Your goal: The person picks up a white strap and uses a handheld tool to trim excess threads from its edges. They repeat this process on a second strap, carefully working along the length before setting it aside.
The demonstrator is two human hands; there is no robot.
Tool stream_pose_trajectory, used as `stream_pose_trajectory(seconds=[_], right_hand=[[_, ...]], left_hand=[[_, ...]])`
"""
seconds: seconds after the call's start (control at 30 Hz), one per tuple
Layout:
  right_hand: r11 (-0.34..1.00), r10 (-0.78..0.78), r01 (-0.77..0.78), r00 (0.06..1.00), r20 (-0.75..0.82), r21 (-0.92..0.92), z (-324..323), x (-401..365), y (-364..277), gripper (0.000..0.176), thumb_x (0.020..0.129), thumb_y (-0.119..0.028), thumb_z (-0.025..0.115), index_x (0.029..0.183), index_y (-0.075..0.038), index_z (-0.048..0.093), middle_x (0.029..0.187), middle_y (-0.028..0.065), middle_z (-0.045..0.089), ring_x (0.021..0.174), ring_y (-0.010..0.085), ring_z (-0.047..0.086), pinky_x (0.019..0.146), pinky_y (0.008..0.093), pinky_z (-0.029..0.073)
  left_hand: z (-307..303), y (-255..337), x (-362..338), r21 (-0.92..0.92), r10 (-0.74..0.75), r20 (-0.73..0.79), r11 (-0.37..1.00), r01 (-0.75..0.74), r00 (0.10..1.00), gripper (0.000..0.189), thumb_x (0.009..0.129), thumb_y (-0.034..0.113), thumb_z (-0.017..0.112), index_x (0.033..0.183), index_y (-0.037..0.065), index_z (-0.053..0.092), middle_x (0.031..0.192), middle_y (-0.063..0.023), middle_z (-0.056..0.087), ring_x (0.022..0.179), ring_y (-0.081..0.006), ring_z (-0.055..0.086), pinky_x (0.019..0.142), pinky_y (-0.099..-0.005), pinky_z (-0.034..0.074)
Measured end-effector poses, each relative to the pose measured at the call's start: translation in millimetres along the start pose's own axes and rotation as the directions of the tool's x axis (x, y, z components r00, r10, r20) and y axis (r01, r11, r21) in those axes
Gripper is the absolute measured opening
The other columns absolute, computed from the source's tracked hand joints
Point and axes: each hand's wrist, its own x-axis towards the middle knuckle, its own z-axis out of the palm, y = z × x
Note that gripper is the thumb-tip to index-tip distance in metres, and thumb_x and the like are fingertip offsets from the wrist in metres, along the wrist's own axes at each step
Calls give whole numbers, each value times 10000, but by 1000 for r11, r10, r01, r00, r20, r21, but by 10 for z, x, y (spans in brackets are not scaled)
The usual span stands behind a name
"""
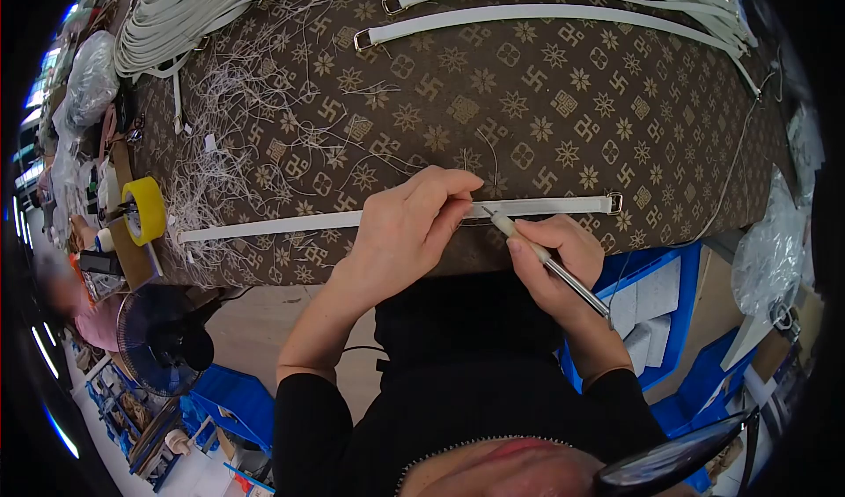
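Observation:
A white belt (pixel 554 206) lies across the patterned cloth near the front edge, with its metal buckle (pixel 615 204) at the right end. My left hand (pixel 407 224) is closed on the middle of the belt, thumb and forefinger pinched together. Just to the right, my right hand (pixel 556 255) grips a pen-like tool (pixel 559 271) with a pale front part and a metal shaft. Its thin tip touches or nearly touches the belt beside my left fingers.
Loose white threads (pixel 255 118) cover the cloth's left side. White belts lie in a bundle (pixel 189 22) at back left and a row (pixel 546 14) at back right. Yellow tape (pixel 145 210), a fan (pixel 165 338) and a blue crate (pixel 691 290) flank the front. Someone in pink is far left.

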Motion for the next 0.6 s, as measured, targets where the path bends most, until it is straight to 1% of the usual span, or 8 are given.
stream_pose_trajectory(seconds=[0.07, 0.13, 0.47, 0.6], right_hand=[[1000, 9, -9, 1000, 10, -10, 0, 5, -6, 193, 726, -49, 751, 888, -33, 648, 748, 84, 676, 578, 204, 617, 518, 275, 468], [999, -16, 17, 1000, 9, -39, 10, 8, -5, 186, 727, -54, 752, 882, -31, 651, 742, 82, 674, 579, 210, 619, 520, 278, 471], [999, -12, 12, 1000, 17, -51, 26, 3, 7, 193, 734, -57, 754, 898, -22, 659, 732, 80, 670, 573, 212, 616, 513, 283, 465], [998, -41, 41, 999, 10, -55, 34, 11, 6, 193, 733, -53, 756, 895, -17, 658, 735, 81, 670, 572, 208, 613, 512, 282, 464]], left_hand=[[-1, -4, -4, 8, -1, -6, 1000, 1, 1000, 247, 819, -23, 634, 1048, 43, 574, 841, -91, 622, 690, -238, 644, 574, -308, 509], [1, -7, -8, 16, 0, -11, 1000, 0, 1000, 242, 820, -17, 636, 1046, 44, 573, 842, -89, 622, 689, -237, 647, 568, -308, 509], [31, -30, -17, 19, 38, -46, 999, -37, 998, 234, 810, -21, 645, 1019, 41, 561, 851, -88, 623, 690, -238, 648, 555, -304, 505], [39, -37, -18, 1, 44, -58, 999, -44, 997, 242, 803, -26, 648, 1018, 38, 556, 842, -90, 624, 682, -236, 649, 551, -300, 507]])
